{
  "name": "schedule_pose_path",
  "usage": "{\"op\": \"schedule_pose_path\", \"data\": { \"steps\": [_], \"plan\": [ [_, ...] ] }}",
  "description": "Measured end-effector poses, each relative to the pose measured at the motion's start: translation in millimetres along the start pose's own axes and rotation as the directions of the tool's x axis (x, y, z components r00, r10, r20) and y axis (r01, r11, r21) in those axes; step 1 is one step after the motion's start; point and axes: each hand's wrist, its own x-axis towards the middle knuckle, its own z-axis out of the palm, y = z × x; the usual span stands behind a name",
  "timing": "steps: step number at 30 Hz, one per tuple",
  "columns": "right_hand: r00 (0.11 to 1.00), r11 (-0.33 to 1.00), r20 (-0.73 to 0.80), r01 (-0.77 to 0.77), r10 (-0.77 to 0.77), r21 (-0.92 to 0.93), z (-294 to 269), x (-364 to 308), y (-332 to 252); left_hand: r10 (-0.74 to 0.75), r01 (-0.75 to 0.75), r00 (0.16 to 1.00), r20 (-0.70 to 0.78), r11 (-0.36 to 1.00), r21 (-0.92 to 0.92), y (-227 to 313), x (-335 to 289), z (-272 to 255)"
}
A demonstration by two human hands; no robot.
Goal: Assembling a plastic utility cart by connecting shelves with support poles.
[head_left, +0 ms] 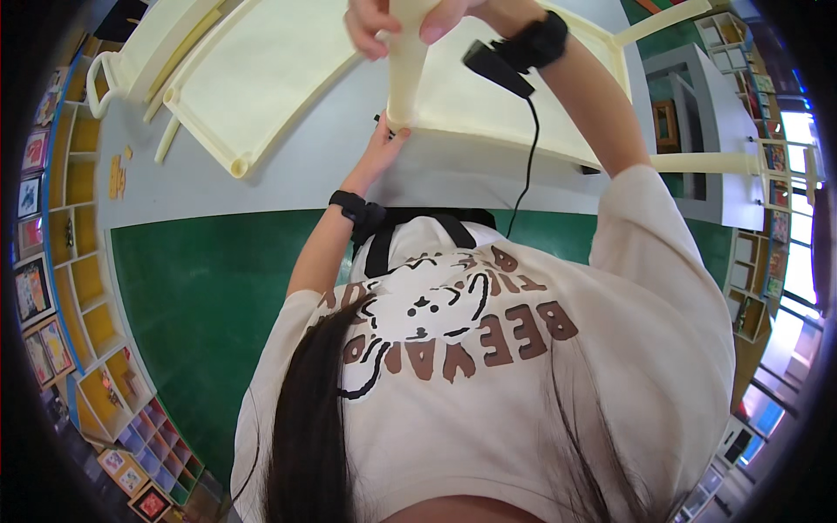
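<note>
Cream, tapered round table leg, plastic by the look of it [408, 78], stands near-upright between my two hands from where I'm watching. My right hand [447, 15] has it wrapped near the top, fingers one side, thumb the other. Left hand [382, 148] is down at the foot, fingertips touching; the rest is hidden, so can't tell if it's properly gripping. Just right of those fingertips is the corner of a cream rimmed tabletop panel [514, 96]; can't see whether the leg's seated. I'd guess it's light, stiff and hollow, smooth enough to slip when twisted. I'd take hold high for leverage and steady it low, beside the left fingers.
</note>
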Motion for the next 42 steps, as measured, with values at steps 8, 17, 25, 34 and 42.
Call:
{"op": "schedule_pose_path", "data": {
  "steps": [8, 17, 25, 34, 42],
  "plan": [
    [0.968, 0.975, -0.253, 0.052, 0.005, 0.215, -1.0, 0.7, 33.1, -0.041, 0.049, 0.995, -0.092, 0.995, 0.082, -0.9, 2.4, -9.8],
    [0.772, 0.991, -0.626, 0.131, -0.114, -0.02, 33.6, 7.3, 20.3, 0.12, -0.058, 0.968, -0.222, 0.962, 0.267, -29.3, 7.7, -2.8],
    [0.556, 0.979, -0.816, -0.022, -0.157, -0.204, 44.9, 10.4, 22.9, 0.04, 0.016, 0.966, -0.256, 0.977, 0.215, -24.3, 5.9, 2.8],
    [0.237, 0.877, -0.869, -0.107, -0.434, -0.468, 60.2, 23.6, 30.0, 0.008, 0.039, 0.963, -0.268, 0.984, 0.171, -23.5, 3.4, 8.5],
    [-0.08, 0.756, -0.773, -0.293, -0.629, -0.585, 71.6, 33.7, 33.6, 0.137, -0.055, 0.964, -0.229, 0.942, 0.331, -31.8, 8.0, 8.2]
  ]
}}
